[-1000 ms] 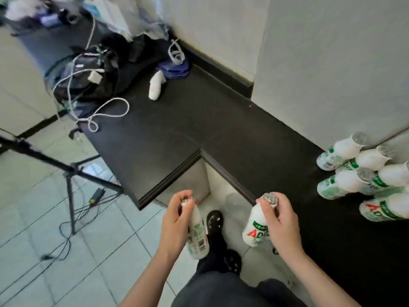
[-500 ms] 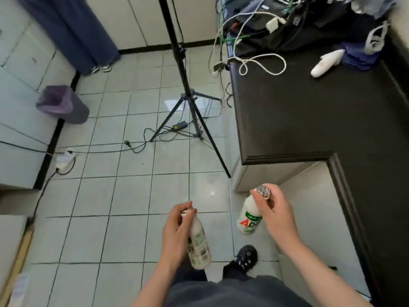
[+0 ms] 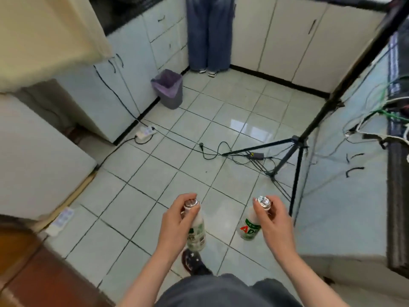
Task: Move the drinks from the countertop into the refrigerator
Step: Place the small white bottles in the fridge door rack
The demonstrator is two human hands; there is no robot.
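The left hand pinches a white plastic bottle with a silver foil cap by the neck; the right hand pinches its red-lettered twin bottle likewise, both over the tiled floor. Such fingertip holds could let 1 slip and fall; the black floor cables and black tripod ahead could trip a foot. Count: 2 bottles, 2 hands, 1 tripod, 1 purple-lined bin

Premises present as a domestic kitchen: pale base cabinets with dark handles line the walls under a dark countertop, the floor is glazed tile, a lined waste bin stands against the units, and a tripod with trailing cables occupies the floor.
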